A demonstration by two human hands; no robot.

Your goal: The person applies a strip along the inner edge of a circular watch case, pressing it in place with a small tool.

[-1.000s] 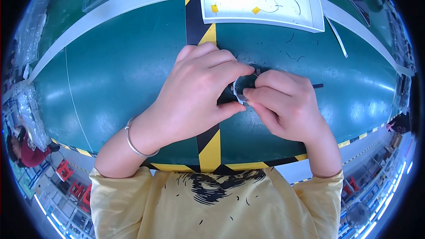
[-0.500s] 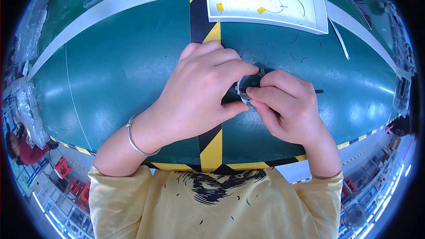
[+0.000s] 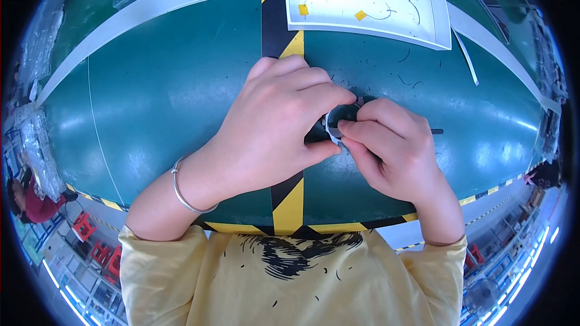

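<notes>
Between the thumb and forefinger of my left hand (image 3: 281, 118) is a small silvery ring-shaped part (image 3: 330, 131), its rim facing my right hand. My left fingers curl around it and hide much of its outside. My right hand (image 3: 393, 142) pinches something small and dark at the ring's opening, thumb and forefinger pressed together. A thin dark stick (image 3: 437, 131) shows past the far side of the right hand. Whether it is the same piece that the fingertips pinch, I cannot tell.
Beyond my hands stands a white shallow box (image 3: 368, 30) with yellow tabs and dark thin scraps inside. A narrow white strip (image 3: 465, 57) lies beside it. Dark curled bits (image 3: 408, 79) lie on the green tabletop (image 3: 163, 78). Black-and-yellow tape (image 3: 289, 202) crosses the table.
Both hands keep their grip on the ring-shaped part, nearly still. The right fingertips have shifted very slightly at its opening. The whole view has moved a little.
</notes>
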